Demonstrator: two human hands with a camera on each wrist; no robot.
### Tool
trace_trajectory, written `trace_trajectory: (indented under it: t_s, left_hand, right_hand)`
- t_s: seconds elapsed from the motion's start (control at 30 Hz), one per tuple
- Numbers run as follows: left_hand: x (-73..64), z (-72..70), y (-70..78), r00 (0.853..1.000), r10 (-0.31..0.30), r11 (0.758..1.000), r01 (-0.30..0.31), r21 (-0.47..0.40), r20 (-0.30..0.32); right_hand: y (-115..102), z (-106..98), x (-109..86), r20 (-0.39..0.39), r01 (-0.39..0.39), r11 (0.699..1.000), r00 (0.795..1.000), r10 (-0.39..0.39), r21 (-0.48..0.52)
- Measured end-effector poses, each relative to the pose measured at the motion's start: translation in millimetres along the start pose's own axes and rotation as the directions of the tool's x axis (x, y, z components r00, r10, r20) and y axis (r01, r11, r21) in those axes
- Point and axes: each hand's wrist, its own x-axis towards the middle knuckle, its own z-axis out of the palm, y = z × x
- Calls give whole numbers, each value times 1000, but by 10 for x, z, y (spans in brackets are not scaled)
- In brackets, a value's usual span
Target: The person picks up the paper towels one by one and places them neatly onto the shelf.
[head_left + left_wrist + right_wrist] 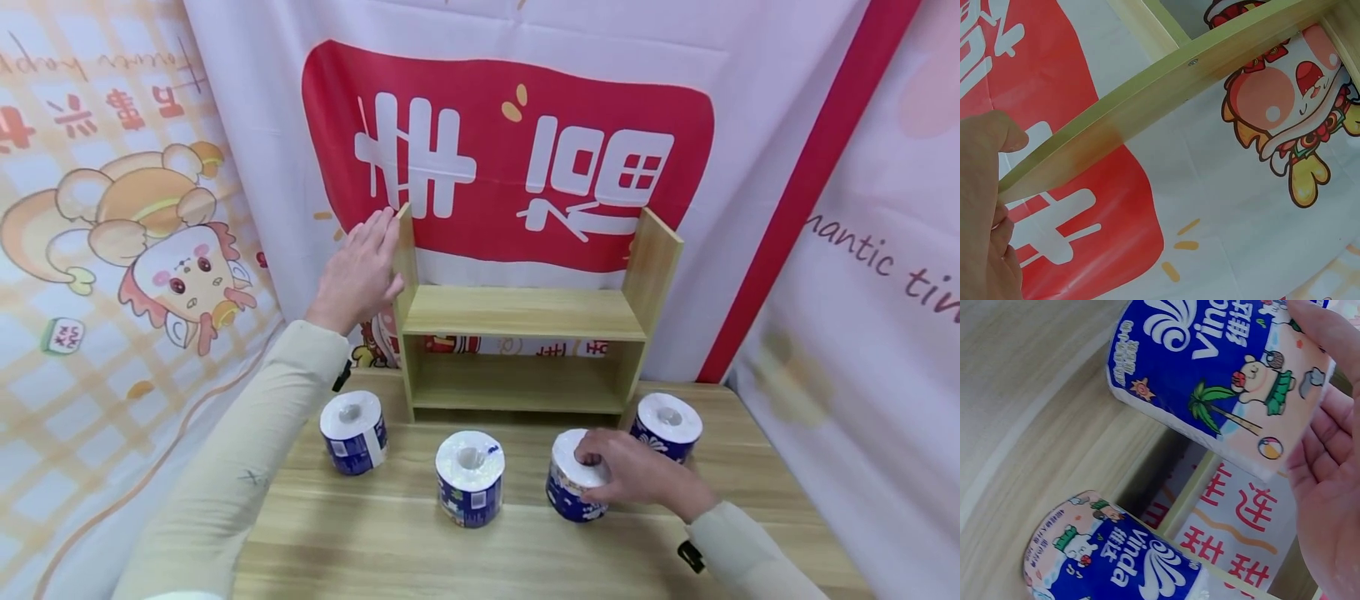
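Observation:
My left hand is up at the top of the left side panel of a small two-tier wooden shelf. In the left wrist view its thumb lies on one side of the panel and its fingers on the other, gripping the end. Down at the front right, my right hand grips a blue-and-white toilet paper roll, with fingers at the core hole and the thumb on the outside. That roll's printed wrapper faces the right wrist camera. Just behind this hand stands another toilet paper roll, partly covered.
Two more upright rolls stand on the wooden table: one in the middle, one at the left beneath my left forearm. Printed cloth hangs behind the shelf and on both sides.

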Motion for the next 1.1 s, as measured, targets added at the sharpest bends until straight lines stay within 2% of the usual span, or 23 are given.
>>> trace_trajectory:
  t_s: [0.37, 0.73, 1.1]
  left_hand:
    - [-1, -49, -19, 1000, 12, 999, -11, 44, -17]
    - [0, -48, -12, 1000, 17, 998, -17, 53, -7]
    - [-19, -33, 3, 1000, 10, 999, -10, 51, 4]
  right_hand:
    - [5, 40, 62, -36, 45, 999, 998, -44, 17]
    - [-3, -34, 121, 41, 10, 999, 999, -11, 31]
    - [-10, -94, 171, 69, 35, 999, 997, -37, 24]
